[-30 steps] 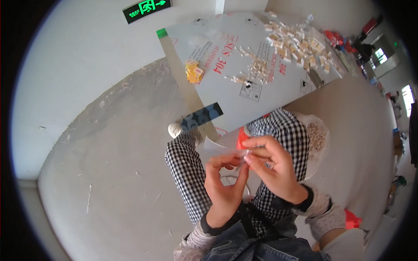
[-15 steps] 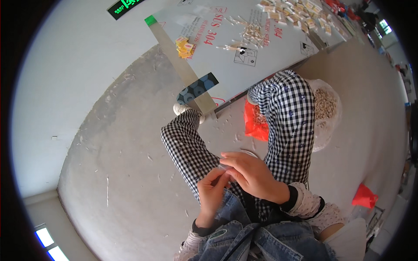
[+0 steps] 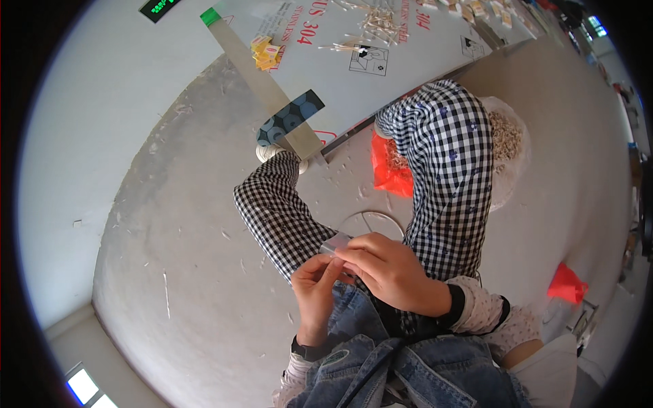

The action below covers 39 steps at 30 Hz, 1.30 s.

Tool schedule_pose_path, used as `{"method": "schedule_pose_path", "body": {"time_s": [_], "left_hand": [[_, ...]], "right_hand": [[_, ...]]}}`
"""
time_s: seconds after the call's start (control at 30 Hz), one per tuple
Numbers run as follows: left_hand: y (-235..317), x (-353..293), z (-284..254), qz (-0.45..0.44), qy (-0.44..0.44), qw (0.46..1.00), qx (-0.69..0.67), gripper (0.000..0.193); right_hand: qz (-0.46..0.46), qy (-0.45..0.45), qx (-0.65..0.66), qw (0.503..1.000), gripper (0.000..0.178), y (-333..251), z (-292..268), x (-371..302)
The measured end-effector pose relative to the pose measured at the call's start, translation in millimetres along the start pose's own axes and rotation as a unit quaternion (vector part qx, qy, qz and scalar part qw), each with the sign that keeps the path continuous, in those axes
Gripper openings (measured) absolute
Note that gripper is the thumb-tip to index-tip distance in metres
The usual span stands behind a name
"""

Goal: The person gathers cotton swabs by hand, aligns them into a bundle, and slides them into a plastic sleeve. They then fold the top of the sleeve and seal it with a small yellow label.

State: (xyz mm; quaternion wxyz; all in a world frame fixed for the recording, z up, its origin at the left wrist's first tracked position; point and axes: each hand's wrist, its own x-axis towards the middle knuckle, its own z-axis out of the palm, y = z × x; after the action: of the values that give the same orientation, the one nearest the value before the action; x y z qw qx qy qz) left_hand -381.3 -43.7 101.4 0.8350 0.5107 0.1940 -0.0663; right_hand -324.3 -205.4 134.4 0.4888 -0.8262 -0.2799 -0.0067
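Note:
Over my lap, a small clear plastic bag (image 3: 333,243) sticks up from between my fingertips. My left hand (image 3: 314,289) pinches its lower edge with thumb and forefinger. From the other side, my right hand (image 3: 386,268) closes on the same bag, its bent fingers covering part of it. Whether anything lies inside the bag, I cannot tell. On the table ahead are a loose heap of cotton swabs (image 3: 378,28) and a small pile of yellow packets (image 3: 265,53).
The metal-topped table (image 3: 320,81) has a corner beyond my knees. Below it on the floor sit an open red bag (image 3: 388,182) and a clear bag of small pale pieces (image 3: 505,139). Several small packs (image 3: 469,10) lie at the table's far right. Another red bag (image 3: 568,284) is off right.
More of the clear bag now shows above my fingers, and both hands have shifted slightly left. The table and floor things sit higher and further left in view.

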Motion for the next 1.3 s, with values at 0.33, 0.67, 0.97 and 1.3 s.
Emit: {"method": "schedule_pose_path", "body": {"time_s": [0.33, 0.67, 0.97, 1.3], "left_hand": [[1.6, -0.1, 12.7, 0.075, 0.078, 0.994, 0.036, 0.006], [8.1, -1.7, 19.2, 0.117, 0.044, 0.990, 0.059, 0.008], [12.4, 4.2, 25.0, 0.118, 0.037, 0.974, 0.187, 0.004], [10.2, 11.1, 33.1, 0.038, 0.063, 0.974, 0.216, 0.011]], "right_hand": [[0.099, -0.032, 0.197, 0.975, 0.034, 11.5, -1.7, 3.7], [0.223, -0.079, 0.407, 0.882, 0.018, 20.0, -12.9, 1.7], [0.223, -0.029, 0.305, 0.925, 0.014, 17.8, -7.2, 2.4], [0.008, 0.052, -0.098, 0.994, 0.022, 26.8, -8.6, 2.1]]}}
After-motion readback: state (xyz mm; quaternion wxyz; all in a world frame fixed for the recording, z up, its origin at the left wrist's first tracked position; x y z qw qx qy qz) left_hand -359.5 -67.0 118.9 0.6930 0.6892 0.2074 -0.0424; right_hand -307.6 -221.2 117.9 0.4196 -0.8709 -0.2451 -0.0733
